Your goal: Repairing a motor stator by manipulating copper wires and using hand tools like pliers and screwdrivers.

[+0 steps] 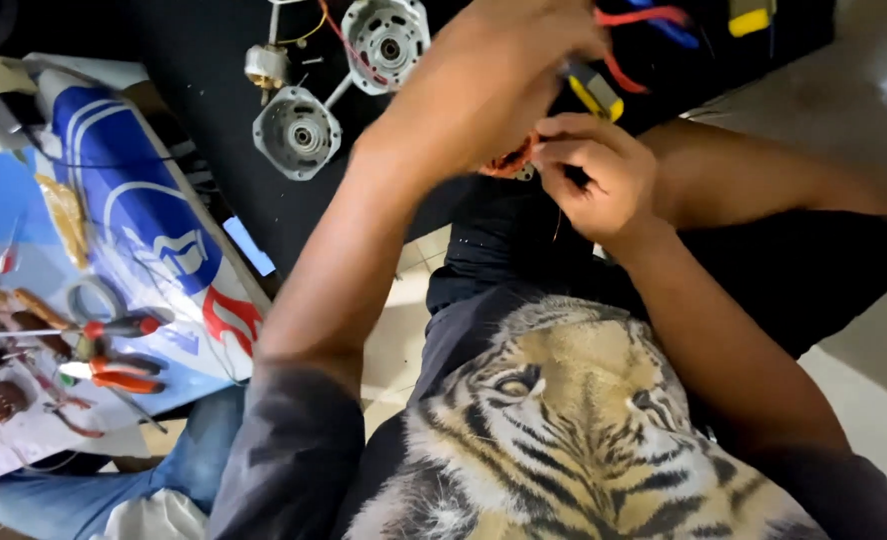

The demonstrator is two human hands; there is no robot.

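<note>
Both hands' grip, left hand and right hand, pinches a half-hidden copper coil.

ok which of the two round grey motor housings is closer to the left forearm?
The lower grey housing, just beside the left forearm. The other housing lies higher up, with a red wire across it.

The left hand is motion-blurred and cut by the top edge, hiding most of the small orange copper-wound coil. The yellow plastic block is also cropped there.
</note>
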